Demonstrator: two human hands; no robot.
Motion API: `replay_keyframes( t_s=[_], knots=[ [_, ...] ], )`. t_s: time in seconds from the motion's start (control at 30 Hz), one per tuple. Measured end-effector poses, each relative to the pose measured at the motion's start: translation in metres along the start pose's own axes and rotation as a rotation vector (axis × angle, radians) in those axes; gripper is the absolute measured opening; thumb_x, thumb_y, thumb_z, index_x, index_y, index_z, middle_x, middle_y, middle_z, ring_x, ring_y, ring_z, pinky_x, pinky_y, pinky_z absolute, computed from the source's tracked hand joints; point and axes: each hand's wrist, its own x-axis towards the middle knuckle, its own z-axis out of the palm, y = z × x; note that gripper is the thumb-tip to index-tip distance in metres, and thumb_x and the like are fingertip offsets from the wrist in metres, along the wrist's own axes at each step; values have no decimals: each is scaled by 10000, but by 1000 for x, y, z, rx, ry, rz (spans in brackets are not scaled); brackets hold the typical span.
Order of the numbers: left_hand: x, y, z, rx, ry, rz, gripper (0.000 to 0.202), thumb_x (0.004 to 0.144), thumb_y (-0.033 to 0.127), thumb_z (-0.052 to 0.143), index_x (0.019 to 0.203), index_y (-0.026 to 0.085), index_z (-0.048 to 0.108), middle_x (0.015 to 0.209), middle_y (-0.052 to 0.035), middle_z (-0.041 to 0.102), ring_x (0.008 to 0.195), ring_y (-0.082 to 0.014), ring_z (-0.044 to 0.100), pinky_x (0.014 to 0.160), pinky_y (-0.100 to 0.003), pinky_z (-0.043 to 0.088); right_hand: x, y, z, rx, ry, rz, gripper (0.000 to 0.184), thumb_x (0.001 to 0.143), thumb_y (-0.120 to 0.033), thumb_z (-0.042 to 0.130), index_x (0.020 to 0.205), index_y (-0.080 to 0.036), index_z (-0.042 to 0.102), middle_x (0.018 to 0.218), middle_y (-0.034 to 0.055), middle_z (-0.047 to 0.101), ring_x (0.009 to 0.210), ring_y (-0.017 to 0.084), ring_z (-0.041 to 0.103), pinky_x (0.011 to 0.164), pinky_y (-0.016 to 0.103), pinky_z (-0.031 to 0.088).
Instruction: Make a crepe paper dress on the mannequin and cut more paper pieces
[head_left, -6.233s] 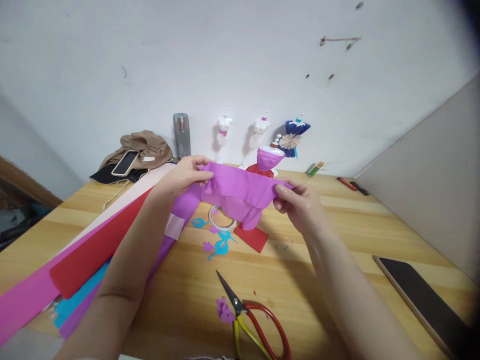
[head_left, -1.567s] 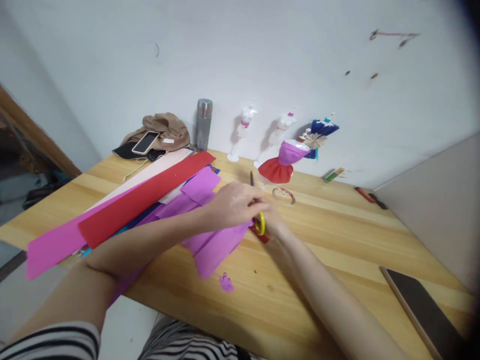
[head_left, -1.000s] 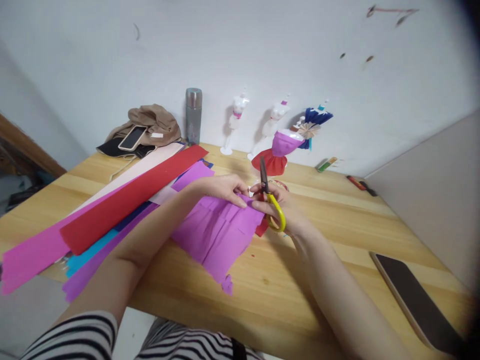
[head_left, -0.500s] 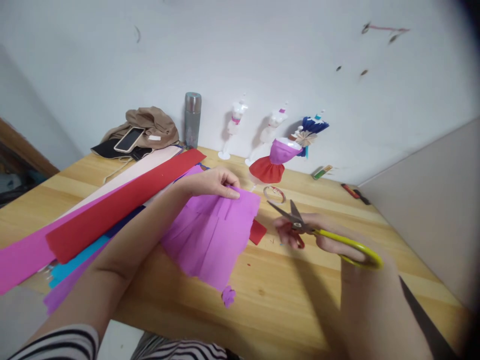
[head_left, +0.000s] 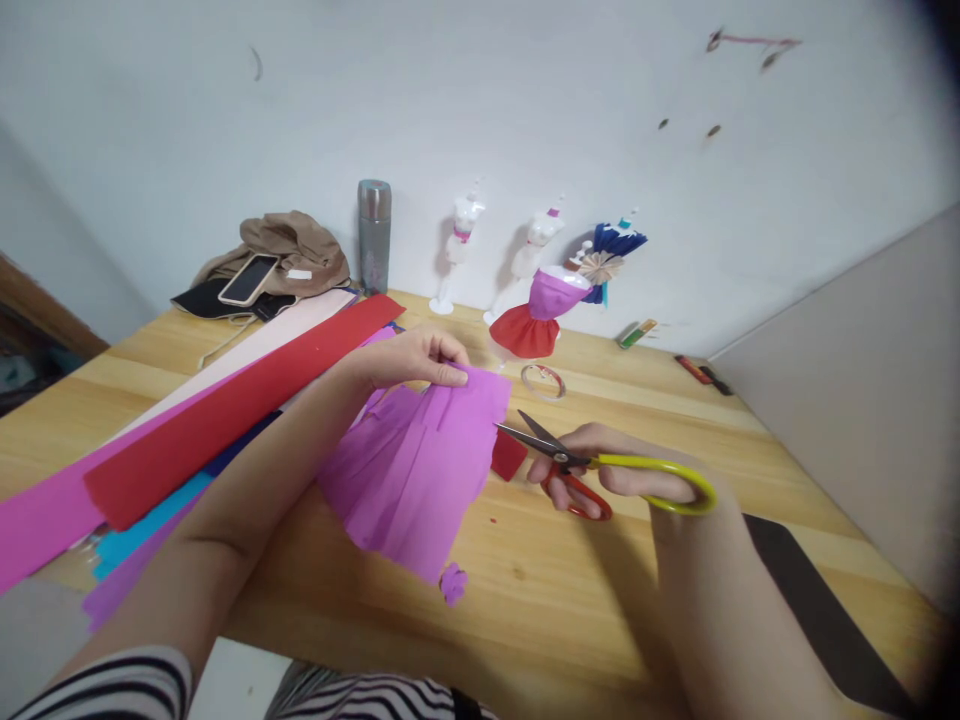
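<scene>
Purple crepe paper (head_left: pixel 420 470) hangs in folds from my left hand (head_left: pixel 424 358), its top edge pinched between thumb and fingers. My right hand (head_left: pixel 592 460) grips scissors (head_left: pixel 560 457) with one yellow and one red handle. Their blades are spread, and the lower tip meets the paper's right edge. A small purple paper flower (head_left: pixel 453 583) is by the sheet's bottom corner. Just left of the right hand, a piece of red paper (head_left: pixel 510 455) rests on the table, partly behind the purple sheet.
Rolled red crepe paper (head_left: pixel 247 410) and other coloured strips cover the table's left side. Behind stand a thermos (head_left: pixel 374 237), white mannequins (head_left: pixel 465 235) and one dressed in purple and red (head_left: pixel 551 305). A tape roll (head_left: pixel 544 382) lies mid-table; a dark mat (head_left: pixel 817 600) is at right.
My right hand has brought the scissors left to the edge of the purple paper, blades still apart. My left hand keeps its pinch. The whole view has shifted slightly.
</scene>
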Motion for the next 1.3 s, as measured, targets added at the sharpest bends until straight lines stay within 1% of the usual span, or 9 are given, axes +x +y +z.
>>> replay_keyframes(
  t_s=[0.1,0.3,0.43,0.6,0.8,0.9,1.0,1.17,1.3],
  knots=[
    [0,-1,0,-7,7,-1,170,716,288,719,691,123,686,649,0,617,612,-89,539,566,-209,426,2,1,1,-4,-22,12,721,731,-827,601,1033,-178,691,786,102,674,513,161,528,484,336,444],
    [0,0,-3,-39,25,-26,177,689,292,742,708,124,693,643,3,618,604,-86,541,570,-208,430,2,1,-2,-13,-46,56,759,693,-851,614,975,-148,668,766,80,661,512,136,524,497,314,440],
    [0,2,-1,-25,16,-16,172,703,290,730,707,123,691,649,0,622,606,-88,542,568,-209,427,2,3,-1,-5,-49,55,734,726,-827,607,989,-144,660,774,69,646,532,130,518,506,299,431],
    [0,2,2,32,-38,4,173,721,293,713,705,121,692,654,-1,621,619,-92,534,591,-218,427,0,7,-2,7,-34,12,714,745,-804,609,1063,-168,669,811,85,663,553,147,527,524,317,433],
    [2,2,2,224,-117,56,189,751,324,706,704,140,699,660,7,611,648,-104,530,605,-220,401,0,3,0,62,57,22,688,672,-822,663,964,-200,698,760,103,684,511,179,521,503,361,449],
    [1,6,7,334,-127,75,165,747,319,727,735,155,716,741,-2,664,717,-122,562,647,-220,415,1,5,0,63,39,27,666,707,-806,645,1001,-212,704,786,109,687,519,187,526,513,372,459],
    [0,10,15,345,-130,100,169,741,317,747,812,164,739,815,-10,702,764,-133,583,684,-223,430,1,12,-3,72,19,10,658,733,-784,643,1037,-204,704,792,96,681,515,171,516,516,355,457],
    [0,11,26,419,-123,164,197,752,332,746,780,138,726,731,-2,650,714,-124,555,664,-236,408,-1,19,-7,96,-11,-51,622,808,-714,621,1119,-181,698,857,100,689,557,158,537,546,331,458],
    [1,10,31,411,-131,170,192,782,330,703,745,143,719,697,-3,638,684,-121,544,638,-242,392,1,13,-3,59,0,-19,697,746,-779,634,1065,-162,692,796,91,676,528,155,527,535,334,469]
  ],
)
